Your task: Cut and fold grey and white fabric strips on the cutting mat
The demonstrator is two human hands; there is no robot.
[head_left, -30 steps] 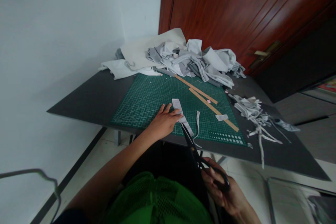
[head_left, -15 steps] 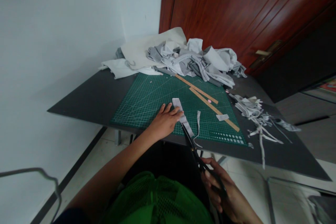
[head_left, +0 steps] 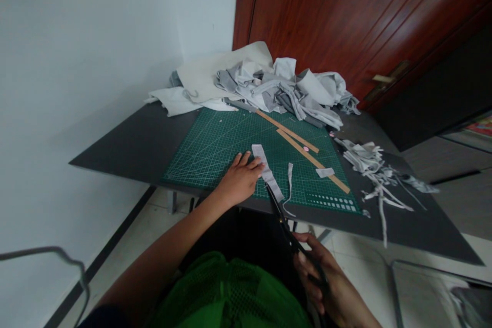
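Note:
My left hand lies palm down with fingers spread on the green cutting mat. Its fingertips touch the left edge of a pale grey fabric strip lying flat there. My right hand is wrapped around the handles of black scissors below the table's front edge. The blades point up and left, with their tips at the strip's lower left edge. Just right of the strip lies a thin, curled fabric offcut.
Two tan rulers lie across the mat, with a small fabric scrap on one. A heap of grey and white cloth covers the back of the dark table. Narrow scraps pile up at the right.
My left fingertips have shifted slightly left on the strip. The scissors and my right hand look nearly the same.

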